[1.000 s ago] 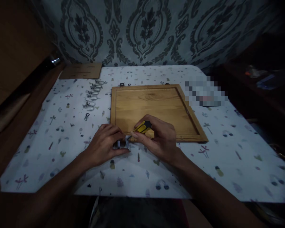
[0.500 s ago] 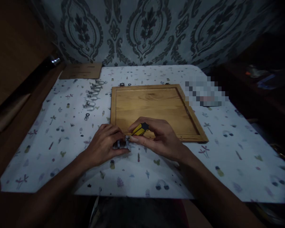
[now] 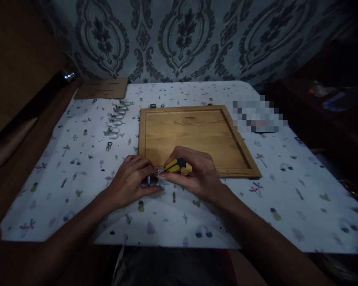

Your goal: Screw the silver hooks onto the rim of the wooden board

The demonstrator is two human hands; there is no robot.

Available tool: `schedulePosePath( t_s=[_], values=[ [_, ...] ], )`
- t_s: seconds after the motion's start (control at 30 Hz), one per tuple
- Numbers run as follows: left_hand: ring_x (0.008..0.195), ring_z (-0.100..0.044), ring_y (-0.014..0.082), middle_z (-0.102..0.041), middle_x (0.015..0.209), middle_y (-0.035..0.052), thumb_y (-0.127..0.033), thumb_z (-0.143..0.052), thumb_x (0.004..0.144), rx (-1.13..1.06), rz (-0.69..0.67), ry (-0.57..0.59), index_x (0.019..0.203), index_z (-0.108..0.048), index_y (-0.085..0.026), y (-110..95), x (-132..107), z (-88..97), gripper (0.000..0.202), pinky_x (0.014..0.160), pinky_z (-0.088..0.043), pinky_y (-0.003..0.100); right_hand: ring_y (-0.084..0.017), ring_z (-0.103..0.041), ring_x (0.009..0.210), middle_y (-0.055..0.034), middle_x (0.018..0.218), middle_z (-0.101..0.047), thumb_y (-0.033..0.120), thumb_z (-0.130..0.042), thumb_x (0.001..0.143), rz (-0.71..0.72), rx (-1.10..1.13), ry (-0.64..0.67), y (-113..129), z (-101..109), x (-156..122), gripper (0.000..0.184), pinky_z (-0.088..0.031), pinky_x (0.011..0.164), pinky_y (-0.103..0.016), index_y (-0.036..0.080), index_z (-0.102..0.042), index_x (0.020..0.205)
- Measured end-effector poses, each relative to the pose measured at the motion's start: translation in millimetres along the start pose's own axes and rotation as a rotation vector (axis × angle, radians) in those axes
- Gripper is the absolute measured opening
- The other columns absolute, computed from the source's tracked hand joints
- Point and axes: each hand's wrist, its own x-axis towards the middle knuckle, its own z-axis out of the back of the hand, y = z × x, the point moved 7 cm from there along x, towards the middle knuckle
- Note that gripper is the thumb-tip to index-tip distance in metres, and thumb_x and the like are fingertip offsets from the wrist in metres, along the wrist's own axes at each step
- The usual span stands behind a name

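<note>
My left hand (image 3: 133, 178) is closed around a small silver metal clamp (image 3: 149, 181), its thumb below and its fingers above, over the table in front of the wooden panel. Part of the clamp is hidden behind the fingers. A short screwdriver (image 3: 174, 165) with a yellow and black handle is in my right hand (image 3: 197, 171), gripped between thumb and fingers. Its shaft points left and down toward a small screw head at the clamp's right end. Whether the tip sits in the screw is too small to tell.
A framed wooden panel (image 3: 185, 137) lies just beyond my hands. Several metal clamps (image 3: 116, 118) form a row at its left. A cardboard piece (image 3: 101, 88) lies at the back left, and a blurred-out item (image 3: 258, 115) at the right. Patterned cloth (image 3: 214, 222) covers the table.
The screwdriver has tilted lower, and its shaft now shows by the clamp. My right hand has shifted slightly; my left hand keeps its hold in the same spot.
</note>
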Motion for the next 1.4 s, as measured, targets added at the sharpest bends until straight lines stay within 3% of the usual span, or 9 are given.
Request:
schedulePosePath(
  t_s=[0.1, 0.3, 0.4, 0.7, 1.03, 1.23, 1.4],
  values=[
    [0.093, -0.062, 0.0251, -0.068, 0.096, 0.0052, -0.054, -0.067, 0.089, -0.010, 0.008, 0.013, 0.103, -0.070, -0.019, 0.0, 0.3, 0.2, 0.038, 0.083, -0.044, 0.041, -0.012, -0.060, 0.057, 0.0007, 0.066, -0.062, 0.040, -0.073, 0.089, -0.007, 0.018, -0.031, -1.0, 3.1, -0.9, 0.030, -0.044, 0.052, -0.023, 0.017, -0.058, 0.077],
    [0.097, -0.063, 0.0265, -0.070, 0.103, 0.0069, -0.058, -0.064, 0.090, -0.002, 0.011, 0.026, 0.107, -0.070, -0.020, 1.1, 0.2, -1.7, 0.043, 0.085, -0.046, 0.043, -0.016, -0.062, 0.066, -0.0016, 0.075, -0.065, 0.025, -0.072, 0.089, -0.060, 0.146, -0.269, -5.0, 21.1, -5.5, 0.013, -0.050, 0.060, -0.030, 0.020, -0.062, 0.083],
    [0.096, -0.064, 0.0263, -0.071, 0.104, 0.0078, -0.060, -0.061, 0.090, 0.000, -0.001, -0.007, 0.105, -0.069, -0.018, 0.8, -0.1, -0.8, 0.045, 0.084, -0.047, 0.043, -0.014, -0.062, 0.063, -0.0003, 0.074, -0.064, 0.023, -0.069, 0.090, -0.123, 0.105, -0.185, -8.8, 16.5, -4.3, 0.007, -0.049, 0.058, -0.028, 0.019, -0.064, 0.087],
    [0.099, -0.065, 0.0266, -0.072, 0.106, 0.0079, -0.057, -0.065, 0.090, 0.006, 0.011, 0.021, 0.110, -0.069, -0.019, 0.8, 0.3, -0.8, 0.043, 0.088, -0.046, 0.043, -0.014, -0.062, 0.063, -0.0024, 0.074, -0.064, 0.023, -0.064, 0.093, -0.023, 0.032, -0.061, -1.9, 7.5, -1.2, 0.011, -0.048, 0.058, -0.026, 0.015, -0.062, 0.087],
    [0.098, -0.064, 0.0260, -0.071, 0.106, 0.0067, -0.058, -0.063, 0.090, 0.004, 0.004, 0.012, 0.108, -0.068, -0.020, 0.7, -0.1, -1.5, 0.043, 0.085, -0.045, 0.042, -0.015, -0.066, 0.072, -0.0040, 0.083, -0.068, 0.022, -0.062, 0.096, 0.034, 0.068, 0.084, 2.7, 5.4, 1.7, 0.005, -0.051, 0.063, -0.027, 0.018, -0.060, 0.093],
    [0.096, -0.063, 0.0247, -0.070, 0.100, 0.0050, -0.054, -0.068, 0.089, -0.001, 0.023, 0.014, 0.106, -0.069, -0.021, 1.0, 0.6, -0.5, 0.038, 0.084, -0.044, 0.040, -0.013, -0.060, 0.060, -0.0004, 0.071, -0.061, 0.031, -0.067, 0.094, 0.117, -0.035, -0.030, 3.6, 3.5, -1.5, 0.019, -0.045, 0.053, -0.025, 0.019, -0.055, 0.085],
    [0.096, -0.063, 0.0252, -0.070, 0.100, 0.0049, -0.055, -0.066, 0.089, -0.006, 0.022, 0.006, 0.108, -0.069, -0.021, 0.4, 0.4, -0.5, 0.039, 0.086, -0.044, 0.041, -0.012, -0.059, 0.059, 0.0016, 0.071, -0.060, 0.032, -0.066, 0.094, 0.100, -0.074, -0.059, 4.3, 3.9, -1.5, 0.018, -0.045, 0.052, -0.024, 0.019, -0.057, 0.088]
  ],
)
